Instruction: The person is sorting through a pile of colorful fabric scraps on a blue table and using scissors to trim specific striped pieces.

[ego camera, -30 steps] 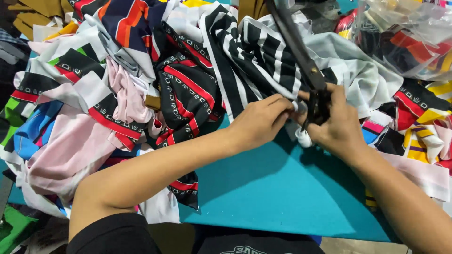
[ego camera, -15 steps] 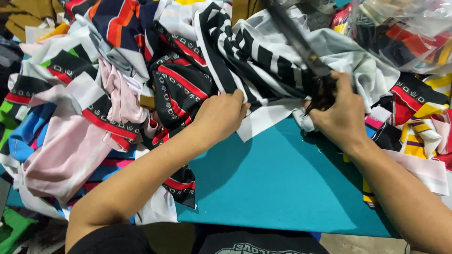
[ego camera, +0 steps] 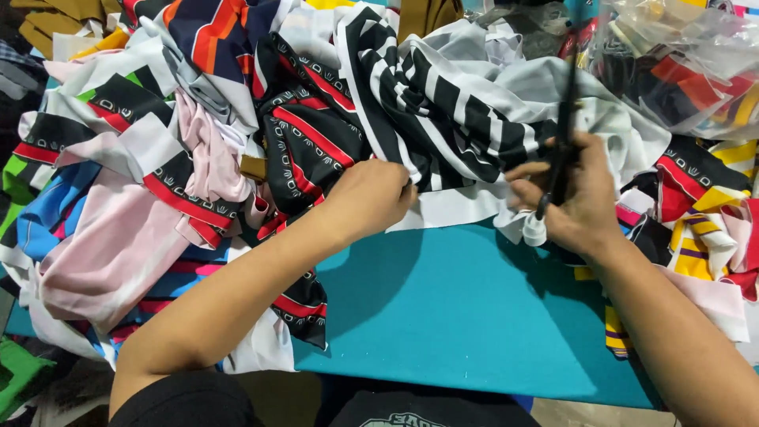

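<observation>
The black-and-white striped cloth [ego camera: 443, 119] is pinched by the left hand [ego camera: 371, 198]; dark scissors [ego camera: 563, 134], at 3 o'clock, are gripped by the right hand [ego camera: 581, 205], so fingers could be nicked if the cloth slips

The table top [ego camera: 474, 316] is plain teal. Above its bare patch lies a black-and-white striped cloth [ego camera: 443, 111] with a white edge. Left of the stripes sits a black cloth with red bands and small white motifs [ego camera: 308, 142]. Further left lies pale pink fabric [ego camera: 111, 253], with blue [ego camera: 47, 213] and green [ego camera: 16, 178] pieces beyond. Right of the stripes, yellow-striped scraps [ego camera: 696, 237] show.
</observation>
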